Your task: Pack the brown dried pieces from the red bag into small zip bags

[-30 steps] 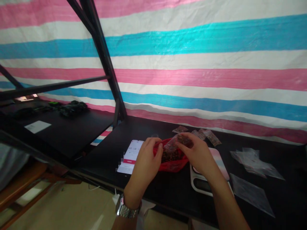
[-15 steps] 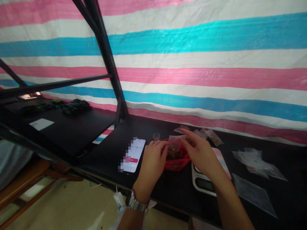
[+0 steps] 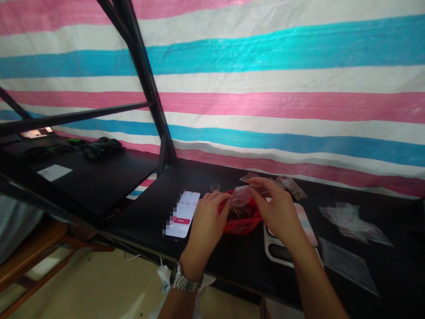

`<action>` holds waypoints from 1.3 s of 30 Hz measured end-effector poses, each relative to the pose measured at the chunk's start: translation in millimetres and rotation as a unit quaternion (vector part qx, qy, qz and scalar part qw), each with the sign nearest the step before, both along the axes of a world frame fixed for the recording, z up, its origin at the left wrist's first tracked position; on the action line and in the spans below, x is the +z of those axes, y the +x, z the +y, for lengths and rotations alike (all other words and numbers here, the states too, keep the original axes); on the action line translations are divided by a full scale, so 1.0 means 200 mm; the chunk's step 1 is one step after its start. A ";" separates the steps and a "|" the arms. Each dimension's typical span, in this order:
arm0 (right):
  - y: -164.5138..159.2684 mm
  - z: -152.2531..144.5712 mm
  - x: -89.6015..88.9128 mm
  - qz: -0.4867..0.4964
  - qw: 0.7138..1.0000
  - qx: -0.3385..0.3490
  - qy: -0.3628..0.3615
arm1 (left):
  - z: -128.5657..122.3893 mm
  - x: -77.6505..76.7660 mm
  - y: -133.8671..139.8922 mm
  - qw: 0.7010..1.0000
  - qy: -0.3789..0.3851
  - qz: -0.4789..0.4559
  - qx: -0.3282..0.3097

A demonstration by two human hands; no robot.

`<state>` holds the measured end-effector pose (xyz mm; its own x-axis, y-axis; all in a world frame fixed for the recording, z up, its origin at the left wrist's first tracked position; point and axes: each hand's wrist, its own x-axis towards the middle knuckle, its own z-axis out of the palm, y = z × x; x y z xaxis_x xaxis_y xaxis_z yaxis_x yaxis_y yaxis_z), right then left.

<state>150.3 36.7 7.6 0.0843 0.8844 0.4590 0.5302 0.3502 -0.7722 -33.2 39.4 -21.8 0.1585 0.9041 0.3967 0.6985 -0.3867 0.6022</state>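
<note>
A small clear plastic bag (image 3: 241, 195) is stretched between my two hands, just above a red basket (image 3: 244, 229) of small brown dried pieces (image 3: 239, 213). My left hand (image 3: 210, 218) pinches the bag's left side, its wrist wearing a metal watch. On the other side, the fingertips of my right hand (image 3: 278, 208) are closed on the bag's right edge. Under my right forearm sits a white kitchen scale (image 3: 282, 260), partly covered. Whether anything is inside the bag cannot be made out.
Left of the basket lies a phone (image 3: 183, 215) showing a running timer, with a small clear cup (image 3: 215, 187) behind it. Filled bags (image 3: 294, 189) lie at the back. Flat plastic bags (image 3: 355, 223) and a larger clear bag (image 3: 347, 265) are at right.
My hands still hold the bag over the basket. The bag has tilted slightly, with its rounded lower edge showing more. The view has shifted a little.
</note>
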 end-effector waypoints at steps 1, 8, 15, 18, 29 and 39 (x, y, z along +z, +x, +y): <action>0.00 0.00 0.00 -0.001 1.000 0.011 -0.002 | 0.00 0.00 0.00 1.000 0.003 -0.002 0.004; 0.03 0.00 -0.04 0.002 0.998 0.056 -0.040 | -0.01 0.01 0.02 0.998 0.008 -0.060 0.008; 0.08 0.02 -0.05 -0.065 0.993 0.075 -0.066 | -0.02 0.02 0.02 0.996 -0.001 -0.093 0.008; 0.06 0.02 -0.07 -0.085 0.991 0.077 -0.069 | -0.02 0.02 0.03 0.997 -0.007 -0.083 0.004; 0.06 0.02 -0.08 -0.094 0.993 0.053 -0.044 | -0.02 0.03 0.05 0.998 -0.007 -0.066 -0.005; 0.08 0.02 -0.08 -0.077 0.994 0.057 -0.051 | -0.02 0.03 0.08 0.999 -0.004 -0.053 0.005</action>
<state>165.7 40.2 -8.7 -0.0829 0.9271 0.3655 0.6066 0.3380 -0.7196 -18.0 34.7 -15.3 0.1067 0.9087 0.4035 0.6339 -0.3748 0.6765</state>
